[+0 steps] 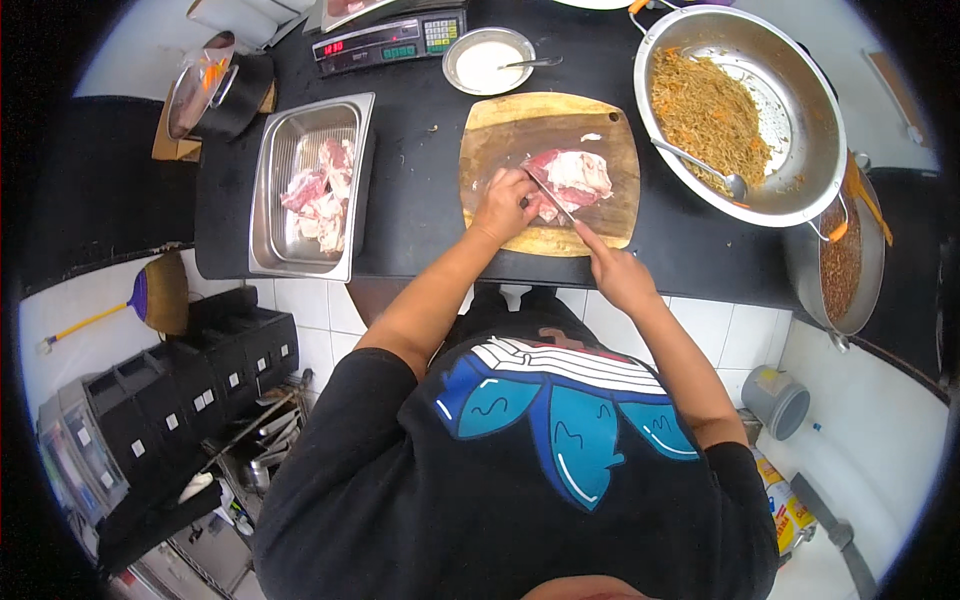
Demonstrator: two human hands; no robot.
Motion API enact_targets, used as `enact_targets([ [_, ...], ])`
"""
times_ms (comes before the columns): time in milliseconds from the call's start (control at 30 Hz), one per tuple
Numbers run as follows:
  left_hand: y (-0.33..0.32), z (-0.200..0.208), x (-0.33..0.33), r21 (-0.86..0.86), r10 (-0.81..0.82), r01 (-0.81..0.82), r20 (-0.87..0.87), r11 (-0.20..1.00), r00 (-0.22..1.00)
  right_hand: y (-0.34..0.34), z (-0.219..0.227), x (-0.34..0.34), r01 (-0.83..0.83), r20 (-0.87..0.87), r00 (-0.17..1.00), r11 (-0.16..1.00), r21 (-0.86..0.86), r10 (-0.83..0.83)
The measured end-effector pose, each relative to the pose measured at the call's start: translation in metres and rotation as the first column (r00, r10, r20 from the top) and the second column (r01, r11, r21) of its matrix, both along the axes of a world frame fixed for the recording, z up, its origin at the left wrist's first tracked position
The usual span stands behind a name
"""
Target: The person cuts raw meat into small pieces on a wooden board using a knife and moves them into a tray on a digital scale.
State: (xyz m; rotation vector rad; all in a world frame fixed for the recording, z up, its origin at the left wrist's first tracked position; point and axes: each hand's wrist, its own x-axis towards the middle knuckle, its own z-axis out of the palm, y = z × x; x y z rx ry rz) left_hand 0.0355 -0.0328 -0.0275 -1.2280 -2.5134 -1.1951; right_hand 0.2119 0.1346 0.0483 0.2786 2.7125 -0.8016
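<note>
Head view. One piece of meat lies near the middle of a wooden cutting board, on a black table. It is raw: red-pink flesh shows at the far left and along the near side, with a broad, uneven cap of white fat over the right part. The outline is irregular. Its long axis runs roughly left to right, the fatty end toward the right; the near left part is partly hidden by fingers.

A knife lies diagonally across the meat, tip toward the far left, handle toward the near right. The right hand is closed around the handle, forefinger reaching forward toward the blade. The left hand is half closed, fingers bent at the meat's left edge beside the blade; whether it grips or only presses cannot be told.

To the left, a metal tray contains further raw pieces.
</note>
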Motion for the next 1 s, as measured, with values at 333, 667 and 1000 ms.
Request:
enact_targets([
  [333,0.002,0.002,-0.005,-0.017,0.046,-0.045,0.05,0.999,0.998,0.001,-0.013,-0.019,0.013,0.014,1.0,0.997,-0.073,-0.012],
  [667,0.006,0.005,0.0,-0.045,-0.001,0.004,0.047,0.999,0.999,-0.012,-0.048,-0.062,0.0,-0.2,0.98,1.0,-0.019,-0.004],
  [1000,-0.006,-0.006,-0.004,-0.014,0.04,-0.04,-0.021,0.999,0.999,0.009,-0.011,0.046,0.01,0.04,0.999,1.0,-0.004,-0.01],
])
